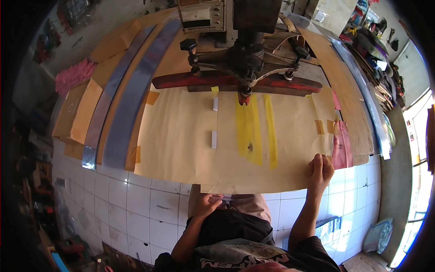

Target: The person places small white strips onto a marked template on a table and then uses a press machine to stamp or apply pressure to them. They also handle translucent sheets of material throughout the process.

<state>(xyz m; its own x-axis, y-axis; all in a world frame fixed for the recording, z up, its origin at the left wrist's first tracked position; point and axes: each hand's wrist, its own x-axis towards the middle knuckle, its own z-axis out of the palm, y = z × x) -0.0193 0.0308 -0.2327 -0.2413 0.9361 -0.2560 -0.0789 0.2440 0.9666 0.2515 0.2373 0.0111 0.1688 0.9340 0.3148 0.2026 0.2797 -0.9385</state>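
A large tan paper sheet [181, 131] lies over the work table, with yellow tape strips [249, 131] across its middle and two small white blocks [214, 139] left of them. At the sheet's front right corner, my right hand [321, 170] is closed with its fingers curled; what is in it, if anything, is hidden. Just below the front edge, my left hand [207, 204] has its fingers together beside a thin pale, clear-looking strip [235, 197]; what they grip cannot be made out. Above the sheet's far edge hangs a machine head with a long red bar [276, 82].
A control box [201, 17] stands behind the bar. Bluish metal strips [136, 97] and a cardboard box [79, 111] lie at the left. Pink film [342, 144] and a wooden board [351, 104] are at the right. White floor tiles [163, 204] show in front.
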